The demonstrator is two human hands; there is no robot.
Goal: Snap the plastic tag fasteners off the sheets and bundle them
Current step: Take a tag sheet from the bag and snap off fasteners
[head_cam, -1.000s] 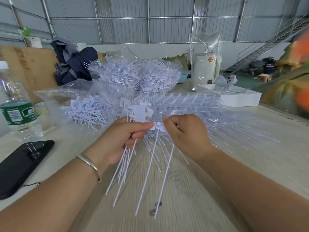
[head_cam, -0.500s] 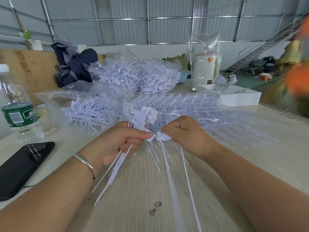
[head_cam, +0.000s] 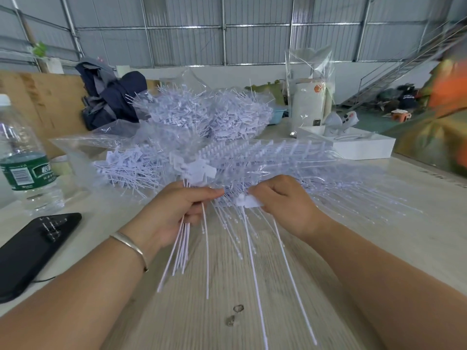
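My left hand (head_cam: 174,213) grips a bundle of loose white tag fasteners (head_cam: 183,245); their flat heads stick up above my thumb and their thin tails hang toward the table. My right hand (head_cam: 283,205) pinches the heads of two more fasteners (head_cam: 249,202), whose long tails trail down toward me. Just beyond both hands lies the sheet of fasteners (head_cam: 265,152) in clear plastic, its rows running right. A pile of loose fasteners (head_cam: 131,170) sits left of it.
Bags heaped with fasteners (head_cam: 202,114) stand behind. A water bottle (head_cam: 22,160) and a black phone (head_cam: 30,248) lie at the left. A white box (head_cam: 358,147) and a wrapped white cylinder (head_cam: 308,107) are at the back right. Two small rings (head_cam: 235,314) lie on the wooden table.
My right hand has pulled two fasteners off the sheet and drawn apart from the left hand. The left hand's bundle has swung back to hang nearly straight down.
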